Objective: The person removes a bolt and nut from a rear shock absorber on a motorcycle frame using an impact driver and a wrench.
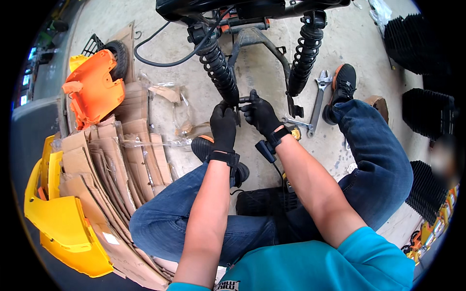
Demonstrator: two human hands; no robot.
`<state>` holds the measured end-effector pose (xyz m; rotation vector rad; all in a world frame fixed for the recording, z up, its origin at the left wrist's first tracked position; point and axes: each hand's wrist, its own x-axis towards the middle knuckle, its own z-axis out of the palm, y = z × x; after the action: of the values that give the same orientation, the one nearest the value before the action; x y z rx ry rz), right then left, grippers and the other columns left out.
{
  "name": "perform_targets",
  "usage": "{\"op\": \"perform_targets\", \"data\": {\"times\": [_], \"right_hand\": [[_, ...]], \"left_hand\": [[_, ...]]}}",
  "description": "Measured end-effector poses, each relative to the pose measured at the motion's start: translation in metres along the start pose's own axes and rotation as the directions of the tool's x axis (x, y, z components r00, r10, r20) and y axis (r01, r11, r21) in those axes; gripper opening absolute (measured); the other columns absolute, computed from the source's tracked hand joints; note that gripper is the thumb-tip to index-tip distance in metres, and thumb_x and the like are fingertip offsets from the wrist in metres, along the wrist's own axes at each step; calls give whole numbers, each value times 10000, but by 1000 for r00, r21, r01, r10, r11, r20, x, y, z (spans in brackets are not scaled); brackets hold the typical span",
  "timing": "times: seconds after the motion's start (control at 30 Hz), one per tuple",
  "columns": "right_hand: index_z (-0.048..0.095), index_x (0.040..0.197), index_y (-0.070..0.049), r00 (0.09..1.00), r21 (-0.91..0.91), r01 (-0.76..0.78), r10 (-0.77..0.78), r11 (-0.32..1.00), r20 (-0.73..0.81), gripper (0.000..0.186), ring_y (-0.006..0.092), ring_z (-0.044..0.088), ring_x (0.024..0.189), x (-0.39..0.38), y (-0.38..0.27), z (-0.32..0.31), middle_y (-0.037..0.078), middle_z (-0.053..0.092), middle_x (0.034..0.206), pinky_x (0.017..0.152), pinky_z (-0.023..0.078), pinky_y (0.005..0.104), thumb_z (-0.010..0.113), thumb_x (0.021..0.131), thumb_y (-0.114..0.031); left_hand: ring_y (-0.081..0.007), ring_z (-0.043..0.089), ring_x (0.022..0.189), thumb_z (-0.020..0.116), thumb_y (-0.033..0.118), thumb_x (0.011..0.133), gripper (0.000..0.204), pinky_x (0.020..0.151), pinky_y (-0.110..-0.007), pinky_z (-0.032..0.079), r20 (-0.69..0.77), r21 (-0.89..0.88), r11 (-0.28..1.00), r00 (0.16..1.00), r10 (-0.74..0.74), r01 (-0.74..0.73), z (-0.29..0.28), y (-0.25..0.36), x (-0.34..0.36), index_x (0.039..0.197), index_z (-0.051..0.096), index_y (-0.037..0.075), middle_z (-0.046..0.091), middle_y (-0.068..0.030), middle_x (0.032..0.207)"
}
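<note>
A black coil-spring shock absorber (217,68) slants down from the dark vehicle frame (262,10). At its lower end, my left hand (224,125), in a black glove, is closed around the mount. My right hand (262,114), gloved too, meets it from the other side with curled fingers; a short dark pin-like piece shows between the hands, and what the fingertips grip is too small to make out. To the right hangs a second shock absorber (306,58), untouched. Beside my right hand lie a small wrench (297,123) and a large adjustable wrench (318,104).
Flattened cardboard (109,165) is stacked at left, with an orange plastic panel (97,87) and yellow panels (68,223) around it. A black cable (160,64) loops from the frame. Yellow-black tool parts (293,132) show under my right wrist. Black ribbed parts (427,114) line the right.
</note>
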<state>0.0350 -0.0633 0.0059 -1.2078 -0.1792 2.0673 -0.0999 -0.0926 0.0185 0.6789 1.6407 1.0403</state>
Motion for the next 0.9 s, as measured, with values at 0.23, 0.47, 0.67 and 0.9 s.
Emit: {"op": "perform_targets", "data": {"times": [0.23, 0.47, 0.67, 0.9], "right_hand": [[604, 997, -63, 991, -171, 67, -86, 983, -104, 377, 102, 480, 487, -2, -6, -5, 28, 577, 659, 461, 410, 239, 441, 986, -402], [578, 945, -49, 983, -264, 85, -124, 961, -136, 287, 109, 499, 482, -3, -5, 0, 43, 589, 652, 461, 427, 250, 428, 985, -291], [585, 952, -57, 991, -227, 81, -103, 971, -87, 325, 111, 501, 480, 2, 0, -2, 46, 592, 648, 464, 431, 252, 417, 985, -333], [622, 1061, -59, 999, -202, 29, -37, 979, -35, 432, 103, 485, 483, 4, 2, -3, 30, 587, 654, 492, 440, 247, 375, 994, -407]], "left_hand": [[-79, 552, 643, 493, 74, 883, 335, 569, -243, 452, -27, 152, 988, 999, 18, -14, 10, 10, -14, 1198, 563, -18, 619, -41, 787], [-103, 553, 638, 502, 92, 874, 350, 580, -270, 448, -63, 208, 975, 994, 90, -76, 10, 2, -12, 1207, 572, 9, 626, -48, 789], [-231, 627, 803, 494, 147, 873, 365, 736, -345, 470, -73, 249, 965, 993, 98, -77, 8, -10, -5, 1212, 580, 42, 674, -144, 935], [-285, 607, 1023, 473, 142, 888, 409, 876, -349, 449, 1, 221, 969, 994, 113, -111, 5, -15, 0, 1284, 515, 48, 631, -174, 1121]]}}
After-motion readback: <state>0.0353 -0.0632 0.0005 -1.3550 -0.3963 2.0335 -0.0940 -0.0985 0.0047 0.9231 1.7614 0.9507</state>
